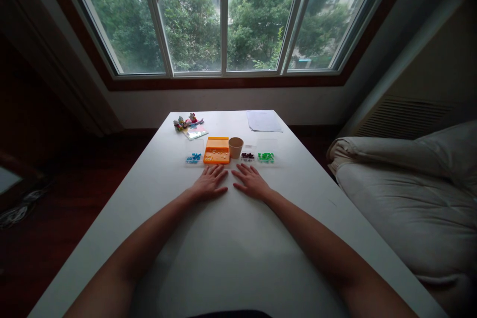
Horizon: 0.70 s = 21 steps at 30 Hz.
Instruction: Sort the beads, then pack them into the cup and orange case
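Both of my hands lie palm down on the white table, holding nothing. My left hand has its fingers spread just in front of an orange open case with small pale yellowish pieces in it. My right hand, also spread, rests before a clear box of dark pieces. Between the case and that box stands a brown paper cup. A clear box of small blue pieces is left of the case. On the right is a clear box of bright green pieces.
Small colourful figures and a flat packet lie at the table's far left. Sheets of paper are at the far right. Beyond the table is a window; a padded, pale-covered piece of furniture stands to the right.
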Tool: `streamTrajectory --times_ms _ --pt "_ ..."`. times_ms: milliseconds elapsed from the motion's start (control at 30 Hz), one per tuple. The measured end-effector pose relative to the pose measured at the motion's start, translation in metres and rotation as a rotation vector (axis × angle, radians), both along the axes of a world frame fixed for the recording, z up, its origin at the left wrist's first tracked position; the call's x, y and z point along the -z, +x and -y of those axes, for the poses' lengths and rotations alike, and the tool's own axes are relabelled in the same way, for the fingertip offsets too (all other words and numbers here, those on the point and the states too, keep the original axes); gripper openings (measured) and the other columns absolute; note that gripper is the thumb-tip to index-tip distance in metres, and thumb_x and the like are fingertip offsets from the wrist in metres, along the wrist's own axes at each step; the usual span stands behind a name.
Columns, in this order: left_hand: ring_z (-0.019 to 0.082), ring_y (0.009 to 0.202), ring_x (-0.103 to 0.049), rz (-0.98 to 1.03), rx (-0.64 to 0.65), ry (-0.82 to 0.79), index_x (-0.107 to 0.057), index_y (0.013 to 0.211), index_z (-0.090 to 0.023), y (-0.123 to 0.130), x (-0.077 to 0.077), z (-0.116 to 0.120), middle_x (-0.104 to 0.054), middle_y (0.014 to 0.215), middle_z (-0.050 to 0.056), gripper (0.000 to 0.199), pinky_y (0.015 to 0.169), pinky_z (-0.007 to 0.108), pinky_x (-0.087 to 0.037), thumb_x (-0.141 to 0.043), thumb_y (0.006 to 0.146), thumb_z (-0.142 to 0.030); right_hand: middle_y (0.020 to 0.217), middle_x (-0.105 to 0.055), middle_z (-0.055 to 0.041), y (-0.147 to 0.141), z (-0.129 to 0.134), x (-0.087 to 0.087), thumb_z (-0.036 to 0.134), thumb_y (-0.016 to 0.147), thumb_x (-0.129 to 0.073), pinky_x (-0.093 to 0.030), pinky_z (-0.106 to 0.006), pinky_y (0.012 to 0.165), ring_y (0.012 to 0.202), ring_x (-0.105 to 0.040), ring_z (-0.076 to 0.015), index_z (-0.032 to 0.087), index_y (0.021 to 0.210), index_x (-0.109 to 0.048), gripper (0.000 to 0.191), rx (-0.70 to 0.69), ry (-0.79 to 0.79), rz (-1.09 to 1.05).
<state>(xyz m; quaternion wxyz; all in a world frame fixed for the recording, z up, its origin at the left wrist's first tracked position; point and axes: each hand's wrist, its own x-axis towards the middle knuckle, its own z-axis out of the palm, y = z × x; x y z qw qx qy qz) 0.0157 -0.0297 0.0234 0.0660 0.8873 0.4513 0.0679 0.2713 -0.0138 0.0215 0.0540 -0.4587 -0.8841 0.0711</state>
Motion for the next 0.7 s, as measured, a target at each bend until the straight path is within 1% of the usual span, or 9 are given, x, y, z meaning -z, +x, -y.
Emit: streamTrajectory --times_ms 133,267,400,533,700 --pt "0.031 0.145 -0.029 0.060 -0.038 0.048 -0.043 0.147 -0.026 0.005 -0.001 -0.003 -0.036 0.156 0.009 0.067 0.122 0.051 -0.017 -0.046 0.092 -0.064 0.165 -0.020 -0.0035 -0.001 0.001 0.000 0.065 0.097 -0.035 -0.011 -0.048 0.123 0.152 -0.017 -0.0266 0.032 0.155 -0.035 0.066 0.008 0.017 0.006" --pt "0.030 0.136 -0.038 0.098 -0.088 0.056 -0.050 0.141 -0.027 0.010 -0.003 -0.005 -0.046 0.147 0.009 0.058 0.120 0.051 -0.024 -0.049 0.092 -0.058 0.165 -0.021 -0.0038 -0.002 0.001 -0.001 0.065 0.097 -0.035 -0.011 -0.048 0.123 0.152 -0.017 -0.0264 0.032 0.155 -0.035 0.066 0.007 0.008 0.013" --pt "0.030 0.137 -0.038 0.109 -0.076 0.057 -0.050 0.142 -0.026 0.008 -0.001 -0.003 -0.044 0.149 0.010 0.056 0.119 0.049 -0.026 -0.048 0.094 -0.055 0.165 -0.022 -0.0041 0.000 0.001 -0.002 0.064 0.097 -0.036 -0.012 -0.048 0.123 0.152 -0.018 -0.0266 0.031 0.154 -0.036 0.065 0.003 0.001 0.010" --pt "0.029 0.143 -0.033 0.104 -0.046 0.069 -0.046 0.146 -0.027 0.003 0.003 -0.001 -0.039 0.155 0.008 0.057 0.121 0.049 -0.024 -0.046 0.096 -0.054 0.164 -0.023 -0.0047 0.002 0.000 0.000 0.064 0.098 -0.036 -0.013 -0.048 0.123 0.152 -0.019 -0.0266 0.030 0.154 -0.037 0.065 -0.009 0.008 -0.002" --pt "0.029 0.146 -0.031 0.109 -0.065 0.078 -0.046 0.148 -0.028 0.002 0.008 -0.003 -0.037 0.158 0.007 0.060 0.122 0.048 -0.022 -0.044 0.095 -0.058 0.164 -0.025 -0.0054 0.004 -0.002 0.003 0.063 0.098 -0.037 -0.014 -0.049 0.123 0.151 -0.021 -0.0276 0.030 0.153 -0.039 0.065 -0.015 0.021 -0.022"
